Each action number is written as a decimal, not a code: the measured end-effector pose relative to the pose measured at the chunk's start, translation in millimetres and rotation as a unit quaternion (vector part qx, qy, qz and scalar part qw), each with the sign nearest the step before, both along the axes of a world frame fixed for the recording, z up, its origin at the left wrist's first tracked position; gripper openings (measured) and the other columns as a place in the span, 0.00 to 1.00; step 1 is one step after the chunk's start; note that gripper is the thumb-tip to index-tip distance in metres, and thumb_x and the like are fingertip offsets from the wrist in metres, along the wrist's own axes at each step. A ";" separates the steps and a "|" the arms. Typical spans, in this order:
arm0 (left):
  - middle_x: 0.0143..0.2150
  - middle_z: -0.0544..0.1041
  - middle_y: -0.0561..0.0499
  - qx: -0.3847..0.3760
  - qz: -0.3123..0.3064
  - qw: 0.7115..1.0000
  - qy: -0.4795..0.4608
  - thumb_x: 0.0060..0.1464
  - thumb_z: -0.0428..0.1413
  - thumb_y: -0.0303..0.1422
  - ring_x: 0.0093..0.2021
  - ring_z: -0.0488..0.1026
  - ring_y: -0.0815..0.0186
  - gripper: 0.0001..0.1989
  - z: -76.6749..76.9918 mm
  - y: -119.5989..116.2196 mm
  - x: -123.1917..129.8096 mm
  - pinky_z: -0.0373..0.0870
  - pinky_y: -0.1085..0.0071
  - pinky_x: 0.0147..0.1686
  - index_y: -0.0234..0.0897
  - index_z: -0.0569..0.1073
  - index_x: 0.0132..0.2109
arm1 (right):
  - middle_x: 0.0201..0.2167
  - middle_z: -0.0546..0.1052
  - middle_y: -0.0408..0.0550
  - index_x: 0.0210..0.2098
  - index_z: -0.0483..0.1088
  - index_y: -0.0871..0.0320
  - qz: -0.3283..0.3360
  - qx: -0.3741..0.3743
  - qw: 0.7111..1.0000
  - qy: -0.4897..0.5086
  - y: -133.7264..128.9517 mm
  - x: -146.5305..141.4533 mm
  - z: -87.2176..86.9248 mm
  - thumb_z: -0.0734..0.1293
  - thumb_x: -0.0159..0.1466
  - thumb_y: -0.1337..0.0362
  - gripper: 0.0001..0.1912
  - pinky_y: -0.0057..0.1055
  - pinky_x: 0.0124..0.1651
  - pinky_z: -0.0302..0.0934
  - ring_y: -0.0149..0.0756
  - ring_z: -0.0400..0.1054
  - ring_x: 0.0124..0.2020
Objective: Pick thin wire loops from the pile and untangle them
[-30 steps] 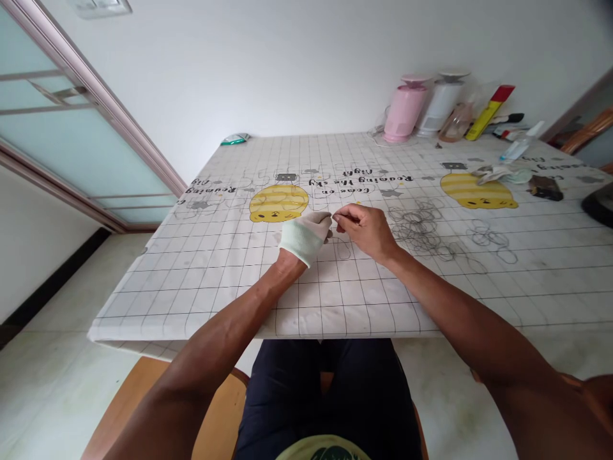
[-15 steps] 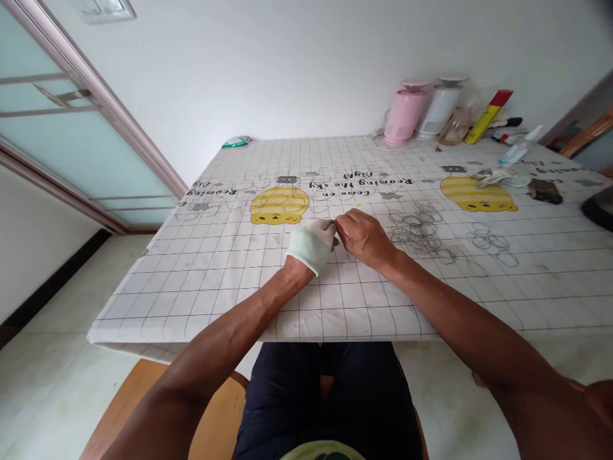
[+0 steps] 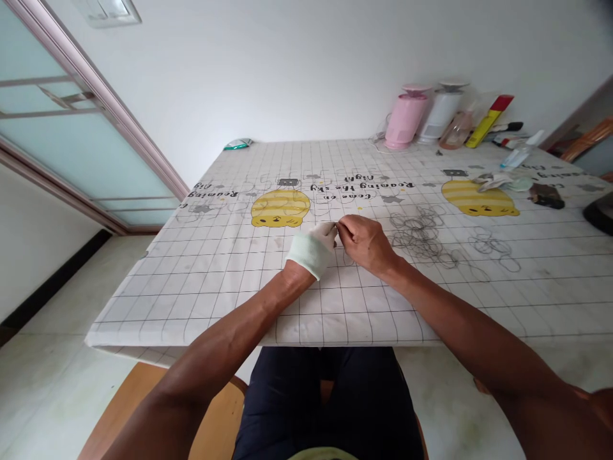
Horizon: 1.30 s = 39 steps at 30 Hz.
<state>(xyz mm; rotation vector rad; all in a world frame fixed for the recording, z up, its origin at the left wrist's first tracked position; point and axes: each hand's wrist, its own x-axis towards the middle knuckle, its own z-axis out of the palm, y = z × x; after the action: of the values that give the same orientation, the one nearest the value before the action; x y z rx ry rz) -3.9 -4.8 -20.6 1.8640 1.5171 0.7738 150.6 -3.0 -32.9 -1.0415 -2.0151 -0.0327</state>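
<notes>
Looking forward and down from the head, above the lap (image 3: 330,425), facing the table (image 3: 354,300) and wall (image 3: 287,76); probably sitting too far back for resolving each of the loops (image 3: 421,236).

On the tabletop (image 3: 215,300), a heap of loops (image 3: 420,236) lies right of the right hand (image 3: 366,243); a packet (image 3: 238,144) sits back left, a bottle (image 3: 518,154) back right

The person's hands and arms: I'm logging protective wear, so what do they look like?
The left hand wears a short glove, whitish toward the fingers, with a pale mint-green cuff ending at the wrist. The right hand is ungloved. Both forearms are bare, with no sleeves or wristwatch showing.
</notes>
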 end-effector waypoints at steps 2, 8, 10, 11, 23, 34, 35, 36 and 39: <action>0.32 0.79 0.51 0.017 -0.016 1.000 0.007 0.67 0.49 0.30 0.34 0.77 0.64 0.12 -7.7 1.4 0.5 0.70 0.72 0.34 0.41 0.78 0.39 | 0.22 0.63 0.40 0.26 0.57 0.54 -0.006 -0.025 0.999 0.031 -2.1 -2.3 -0.4 0.61 0.72 0.67 0.16 0.34 0.29 0.49 0.32 0.54 0.23; 0.31 0.79 0.52 -0.036 -0.001 0.998 -0.045 0.67 0.50 0.33 0.31 0.77 0.67 0.13 -3.3 1.2 0.3 0.69 0.75 0.30 0.41 0.77 0.37 | 0.21 0.70 0.41 0.27 0.67 0.54 -0.009 -0.110 0.987 0.115 -7.4 -4.1 8.0 0.65 0.70 0.61 0.14 0.33 0.26 0.53 0.32 0.60 0.22; 0.29 0.79 0.53 -0.068 0.013 0.995 -0.074 0.67 0.49 0.35 0.28 0.76 0.69 0.14 5.0 0.3 -0.3 0.70 0.75 0.29 0.41 0.77 0.35 | 0.23 0.74 0.43 0.29 0.71 0.54 0.013 -0.140 0.981 0.132 -7.4 -0.6 13.2 0.66 0.71 0.59 0.13 0.33 0.28 0.57 0.34 0.64 0.24; 0.28 0.79 0.54 -0.073 0.016 0.993 -0.087 0.67 0.50 0.36 0.27 0.76 0.69 0.14 9.2 -0.5 -0.6 0.70 0.75 0.29 0.41 0.77 0.35 | 0.24 0.75 0.43 0.30 0.72 0.54 0.025 -0.154 0.978 0.141 -7.2 1.7 15.7 0.67 0.70 0.58 0.12 0.33 0.29 0.59 0.34 0.66 0.26; 0.30 0.81 0.54 -0.043 0.046 0.995 -0.077 0.66 0.54 0.39 0.31 0.77 0.68 0.13 23.7 -4.1 -3.4 0.72 0.73 0.35 0.42 0.81 0.40 | 0.27 0.77 0.43 0.31 0.73 0.54 0.043 -0.145 0.975 0.161 -8.0 5.0 16.6 0.68 0.67 0.64 0.07 0.33 0.34 0.63 0.35 0.68 0.30; 0.25 0.80 0.55 -0.063 -0.008 0.997 -0.040 0.63 0.52 0.32 0.24 0.76 0.70 0.12 35.2 -8.6 -8.5 0.71 0.74 0.31 0.40 0.77 0.33 | 0.27 0.76 0.42 0.33 0.74 0.54 0.107 -0.183 0.974 0.083 -4.6 20.0 25.6 0.67 0.68 0.62 0.08 0.33 0.33 0.60 0.34 0.66 0.29; 0.25 0.80 0.54 -0.062 -0.023 0.997 -0.041 0.63 0.52 0.32 0.24 0.76 0.70 0.12 34.8 -8.3 -9.9 0.70 0.74 0.30 0.39 0.76 0.31 | 0.28 0.76 0.43 0.33 0.75 0.54 0.115 -0.193 0.971 0.079 -4.1 22.6 26.6 0.68 0.68 0.60 0.08 0.33 0.33 0.60 0.34 0.66 0.29; 0.25 0.79 0.54 -0.060 -0.038 0.997 -0.039 0.62 0.52 0.32 0.23 0.76 0.70 0.13 34.1 -7.5 -11.2 0.70 0.74 0.30 0.39 0.75 0.29 | 0.28 0.76 0.42 0.34 0.75 0.54 0.122 -0.210 0.967 0.077 -3.7 25.2 27.4 0.68 0.68 0.59 0.08 0.33 0.33 0.60 0.34 0.66 0.29; 0.26 0.80 0.53 -0.056 -0.068 0.995 -0.056 0.62 0.53 0.33 0.24 0.76 0.69 0.13 31.0 -4.4 -14.5 0.71 0.73 0.31 0.39 0.74 0.29 | 0.27 0.75 0.42 0.36 0.76 0.53 0.146 -0.278 0.944 0.101 -2.2 31.6 29.2 0.69 0.69 0.56 0.09 0.33 0.32 0.62 0.34 0.66 0.28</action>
<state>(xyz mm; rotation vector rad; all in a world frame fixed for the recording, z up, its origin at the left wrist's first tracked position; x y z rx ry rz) -18.4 -9.3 10.3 1.7898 1.3232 0.7032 182.2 -5.2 -3.7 -1.0126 -2.0089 0.8110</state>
